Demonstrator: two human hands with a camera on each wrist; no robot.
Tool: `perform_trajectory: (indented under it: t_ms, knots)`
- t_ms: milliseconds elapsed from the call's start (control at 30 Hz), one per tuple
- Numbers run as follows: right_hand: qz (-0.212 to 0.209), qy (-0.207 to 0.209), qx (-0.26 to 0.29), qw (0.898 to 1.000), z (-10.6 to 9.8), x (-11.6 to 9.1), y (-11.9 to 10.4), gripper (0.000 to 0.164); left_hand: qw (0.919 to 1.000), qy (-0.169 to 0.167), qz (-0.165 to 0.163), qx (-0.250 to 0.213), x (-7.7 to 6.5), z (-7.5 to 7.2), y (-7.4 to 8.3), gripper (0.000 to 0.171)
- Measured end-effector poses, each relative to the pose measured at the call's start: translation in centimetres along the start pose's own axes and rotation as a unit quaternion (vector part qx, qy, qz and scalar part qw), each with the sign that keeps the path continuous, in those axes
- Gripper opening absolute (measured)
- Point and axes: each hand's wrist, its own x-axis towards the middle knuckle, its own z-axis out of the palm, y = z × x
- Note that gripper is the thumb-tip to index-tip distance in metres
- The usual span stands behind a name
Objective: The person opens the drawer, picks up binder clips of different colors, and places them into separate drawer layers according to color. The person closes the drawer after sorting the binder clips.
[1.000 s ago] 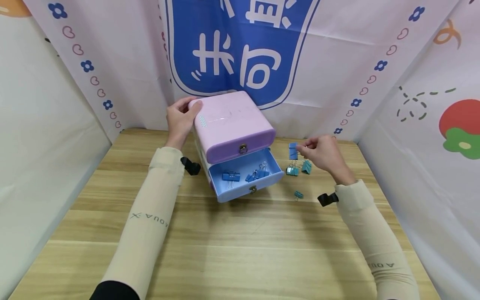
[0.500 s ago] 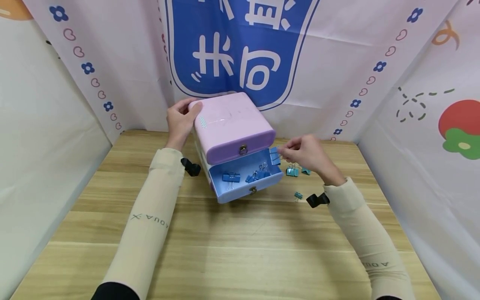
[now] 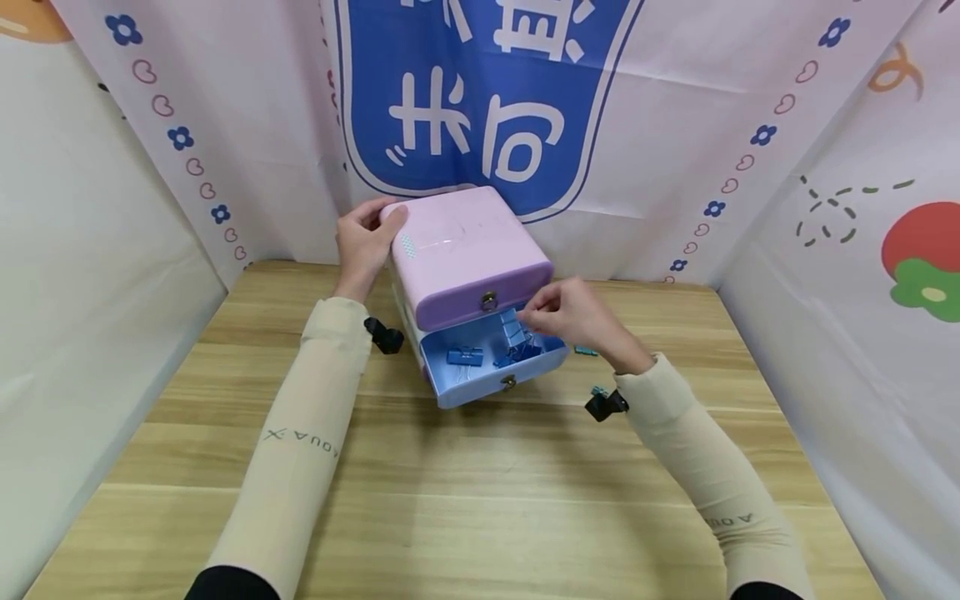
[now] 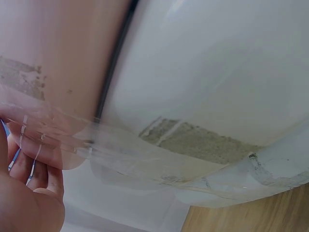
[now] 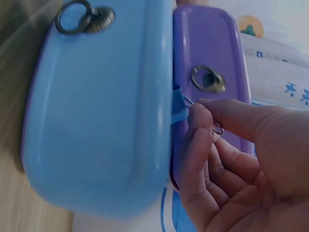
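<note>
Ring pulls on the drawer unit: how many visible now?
2. One ring pull is on the front of the open blue drawer; the other ring pull is on the purple drawer above it. Any lower down may be hidden.

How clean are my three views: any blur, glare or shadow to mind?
Head view: clear overall and evenly lit, soft shadows on the table. Left wrist view: hazy, with a faint sheen on the clear tape along the cabinet. Right wrist view: blue drawer front blurred along its lower edge, right hand partly shaded, cloth at upper right washed out.
</note>
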Motion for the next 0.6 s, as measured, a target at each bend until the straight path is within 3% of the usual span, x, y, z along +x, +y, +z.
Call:
perform_trajectory:
  t_ms: [233, 600]
  knots:
    - [-0.023, -0.022, -0.004, 0.999, 1.6, 0.9, -0.7, 0.014, 0.9998, 0.000, 0.017, 0.006, 0.0, 0.1, 0.0, 0.044]
    - [-0.034, -0.054, -0.006, 0.998, 2.7, 1.8, -1.0, 0.011, 0.9999, 0.003, 0.002, 0.011, 0.0, 0.1, 0.0, 0.042]
